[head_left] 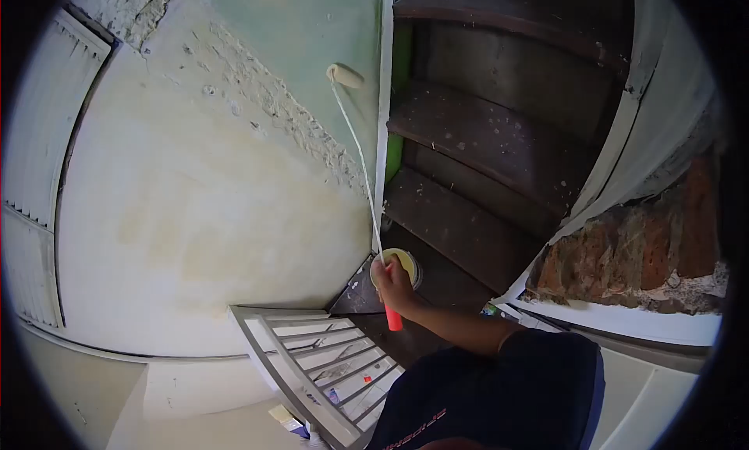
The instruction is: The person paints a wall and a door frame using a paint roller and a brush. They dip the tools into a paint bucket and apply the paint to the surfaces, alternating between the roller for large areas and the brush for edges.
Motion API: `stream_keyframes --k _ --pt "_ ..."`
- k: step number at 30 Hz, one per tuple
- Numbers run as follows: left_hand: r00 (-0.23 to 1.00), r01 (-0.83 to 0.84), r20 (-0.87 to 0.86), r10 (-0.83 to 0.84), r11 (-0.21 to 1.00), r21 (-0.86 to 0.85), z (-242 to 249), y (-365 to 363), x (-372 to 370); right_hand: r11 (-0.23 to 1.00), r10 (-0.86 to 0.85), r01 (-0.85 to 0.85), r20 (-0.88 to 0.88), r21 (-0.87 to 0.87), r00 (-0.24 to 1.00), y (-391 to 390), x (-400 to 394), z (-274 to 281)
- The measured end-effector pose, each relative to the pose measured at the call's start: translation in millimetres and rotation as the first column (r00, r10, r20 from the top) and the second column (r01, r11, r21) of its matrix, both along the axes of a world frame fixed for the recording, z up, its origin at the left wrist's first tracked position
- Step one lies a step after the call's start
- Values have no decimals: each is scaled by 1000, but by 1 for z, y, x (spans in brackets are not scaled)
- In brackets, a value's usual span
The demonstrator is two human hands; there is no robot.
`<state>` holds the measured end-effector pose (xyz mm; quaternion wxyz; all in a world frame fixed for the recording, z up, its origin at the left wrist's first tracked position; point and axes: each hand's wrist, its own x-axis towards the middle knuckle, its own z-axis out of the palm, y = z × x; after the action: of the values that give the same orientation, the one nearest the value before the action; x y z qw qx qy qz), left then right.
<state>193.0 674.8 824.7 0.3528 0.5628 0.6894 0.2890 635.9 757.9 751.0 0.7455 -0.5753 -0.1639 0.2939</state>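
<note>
My right hand [395, 284] is closed around the red handle of a paint roller [356, 142]. The roller's thin white rod runs up from my fist, and its pale roller sleeve [346, 76] lies over the green part of the wall [296, 28], near the white stair trim. Behind my hand, lower down, stands a round bucket [414, 269] with pale yellow inside, partly covered by my fingers. My left hand does not show; only a sliver of skin appears at the bottom edge.
Dark, paint-spotted stairs [484, 130] rise on the right. A rough, chipped plaster band [273, 103] crosses the wall above a cream area [211, 216]. A white slatted gate [308, 364] stands at lower left. Exposed brick [624, 255] shows at right, shutters [47, 130] at far left.
</note>
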Motion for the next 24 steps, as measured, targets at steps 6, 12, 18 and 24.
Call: stream_keyframes --k 6,12,18,24 --pt "990 -3 138 2 1000 13 -53 9 -54 996 27 -21 66 -91 997 -12 -12 -29" --pt "989 -119 67 129 983 -137 1 -3 -5 977 -156 195 322 -91 934 41 44 -6" --pt "989 -134 39 140 983 -121 10 -4 9 998 -64 64 15 19 998 55 54 -5" --pt "987 -159 14 161 982 -100 12 -4 14 990 112 -118 -80 -80 990 -7 -43 -51"
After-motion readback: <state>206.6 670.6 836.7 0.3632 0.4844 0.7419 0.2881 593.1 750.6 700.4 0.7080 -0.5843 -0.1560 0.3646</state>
